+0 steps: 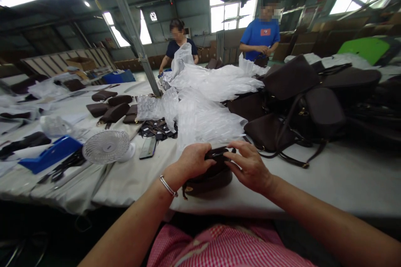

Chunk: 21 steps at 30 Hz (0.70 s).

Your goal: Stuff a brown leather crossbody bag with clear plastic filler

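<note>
A small dark brown handbag sits at the table's front edge, right before me, with a gold-coloured fitting at its left end. My left hand is closed on the bag's upper part, thumb along the top. From the other side, my right hand holds the upper edge or strap between thumb and fingers; the exact part is hard to make out. Just beyond both hands lies a heap of clear plastic bags.
More brown bags with straps are piled on the right. At left stand a white fan, a blue tray and a phone, near black tags. A metal post rises behind. Two people work across the table.
</note>
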{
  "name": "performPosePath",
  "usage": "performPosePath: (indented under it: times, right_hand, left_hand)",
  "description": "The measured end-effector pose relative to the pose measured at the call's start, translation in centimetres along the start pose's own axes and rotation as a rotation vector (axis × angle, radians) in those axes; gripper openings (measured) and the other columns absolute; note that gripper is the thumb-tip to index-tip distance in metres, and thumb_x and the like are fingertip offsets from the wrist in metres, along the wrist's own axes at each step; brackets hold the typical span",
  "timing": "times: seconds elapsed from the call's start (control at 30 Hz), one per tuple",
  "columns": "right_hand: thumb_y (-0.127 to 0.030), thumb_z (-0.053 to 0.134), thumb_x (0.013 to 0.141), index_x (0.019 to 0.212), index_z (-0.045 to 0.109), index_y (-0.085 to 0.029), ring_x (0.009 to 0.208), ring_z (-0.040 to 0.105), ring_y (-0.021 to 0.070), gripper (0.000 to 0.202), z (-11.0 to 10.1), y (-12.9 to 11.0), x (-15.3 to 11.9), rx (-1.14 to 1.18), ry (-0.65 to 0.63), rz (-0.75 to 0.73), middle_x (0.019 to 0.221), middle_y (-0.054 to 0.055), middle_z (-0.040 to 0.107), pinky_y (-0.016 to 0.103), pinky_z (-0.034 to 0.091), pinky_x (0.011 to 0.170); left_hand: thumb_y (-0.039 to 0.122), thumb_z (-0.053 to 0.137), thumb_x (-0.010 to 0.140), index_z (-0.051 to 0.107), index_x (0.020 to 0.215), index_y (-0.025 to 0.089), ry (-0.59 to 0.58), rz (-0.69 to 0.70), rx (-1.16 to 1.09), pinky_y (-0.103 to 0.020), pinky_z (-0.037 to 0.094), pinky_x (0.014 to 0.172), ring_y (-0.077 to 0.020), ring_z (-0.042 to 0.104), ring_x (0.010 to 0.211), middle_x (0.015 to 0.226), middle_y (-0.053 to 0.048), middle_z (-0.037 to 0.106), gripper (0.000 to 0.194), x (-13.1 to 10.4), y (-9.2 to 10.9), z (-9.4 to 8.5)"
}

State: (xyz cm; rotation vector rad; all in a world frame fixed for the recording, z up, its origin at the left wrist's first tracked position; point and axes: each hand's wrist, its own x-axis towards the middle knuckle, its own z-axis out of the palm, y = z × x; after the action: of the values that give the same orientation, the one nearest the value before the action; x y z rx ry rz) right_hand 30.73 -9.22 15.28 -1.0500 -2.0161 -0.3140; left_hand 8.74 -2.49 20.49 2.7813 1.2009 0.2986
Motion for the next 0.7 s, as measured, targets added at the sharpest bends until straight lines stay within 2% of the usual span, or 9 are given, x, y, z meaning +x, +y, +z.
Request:
performPosePath:
  times: [0.07, 0.13, 0.23, 0.3, 0.37, 0.47, 0.57, 0.7]
  right_hand:
    - [-0.027, 0.062, 0.091, 0.115, 0.069, -0.020, 0.131, 0.045, 0.0365, 0.025, 0.8, -0.1, -0.2, -0.081, -0.071, 0.004, 0.138, 0.017, 0.053, 0.057, 0.042, 0.104]
    - [-0.031, 0.063, 0.092, 0.108, 0.071, -0.020, 0.137, 0.039, 0.0391, 0.022, 1.4, 0.1, 0.2, -0.121, -0.154, 0.025, 0.144, 0.017, 0.050, 0.060, 0.038, 0.106]
    - [-0.029, 0.062, 0.092, 0.094, 0.073, -0.021, 0.139, 0.038, 0.0379, 0.014, 1.4, 0.9, 1.5, -0.078, -0.242, 0.022, 0.143, 0.015, 0.051, 0.060, 0.038, 0.107]
    - [-0.026, 0.061, 0.092, 0.090, 0.073, -0.021, 0.136, 0.043, 0.0344, 0.013, 1.1, 1.5, 2.1, 0.000, -0.230, -0.004, 0.141, 0.014, 0.054, 0.057, 0.039, 0.108]
    - [-0.022, 0.058, 0.093, 0.093, 0.073, -0.021, 0.130, 0.049, 0.0304, 0.014, 0.7, 2.1, 2.0, 0.057, -0.160, 0.010, 0.138, 0.013, 0.056, 0.053, 0.042, 0.107]
    - [-0.017, 0.055, 0.092, 0.112, 0.070, -0.019, 0.127, 0.052, 0.0309, 0.024, 0.4, 2.8, 1.1, 0.004, -0.118, 0.123, 0.137, 0.017, 0.056, 0.053, 0.045, 0.104]
    - [-0.018, 0.058, 0.089, 0.122, 0.066, -0.018, 0.126, 0.054, 0.0328, 0.034, 0.5, 3.2, 0.3, 0.019, -0.244, 0.214, 0.136, 0.018, 0.057, 0.054, 0.046, 0.104]
    - [-0.022, 0.060, 0.087, 0.122, 0.066, -0.022, 0.105, 0.066, 0.0255, 0.036, 0.6, 3.7, 0.6, 0.285, -0.472, 0.384, 0.116, 0.010, 0.070, 0.045, 0.053, 0.094]
  left_hand:
    - [0.039, 0.071, 0.082, 0.065, 0.105, 0.020, 0.033, 0.034, -0.052, -0.030, 0.049, 0.070, -0.0231, 0.067, 0.084, 0.095, -0.005, 0.072, 0.031, -0.1, 0.0, 0.2]
    - [0.041, 0.070, 0.083, 0.064, 0.113, 0.022, 0.056, 0.077, -0.090, -0.030, 0.050, 0.076, -0.0222, 0.067, 0.089, 0.103, -0.005, 0.072, 0.036, -0.3, 0.1, 0.4]
    - [0.042, 0.066, 0.087, 0.070, 0.103, 0.022, 0.037, 0.090, -0.069, -0.030, 0.050, 0.076, -0.0207, 0.066, 0.086, 0.099, -0.005, 0.071, 0.026, -0.3, 0.2, 0.5]
    - [0.039, 0.064, 0.089, 0.072, 0.095, 0.021, 0.028, 0.068, -0.046, -0.029, 0.049, 0.073, -0.0197, 0.065, 0.083, 0.095, -0.004, 0.070, 0.020, -0.2, 0.2, 0.6]
    - [0.036, 0.063, 0.089, 0.073, 0.092, 0.021, 0.032, 0.053, -0.041, -0.028, 0.049, 0.073, -0.0194, 0.065, 0.083, 0.094, -0.004, 0.070, 0.018, 0.0, 0.1, 0.5]
    - [0.036, 0.062, 0.089, 0.073, 0.088, 0.021, 0.022, 0.048, -0.041, -0.029, 0.049, 0.072, -0.0199, 0.065, 0.083, 0.092, -0.004, 0.070, 0.019, 0.2, 0.0, 0.4]
    - [0.037, 0.063, 0.089, 0.074, 0.089, 0.021, 0.015, 0.051, -0.048, -0.029, 0.049, 0.071, -0.0202, 0.065, 0.083, 0.091, -0.004, 0.070, 0.019, 0.3, -0.2, 0.4]
    - [0.037, 0.063, 0.089, 0.074, 0.092, 0.023, 0.027, 0.048, -0.053, -0.028, 0.048, 0.069, -0.0188, 0.065, 0.081, 0.092, -0.003, 0.070, 0.019, 0.2, -0.5, 0.6]
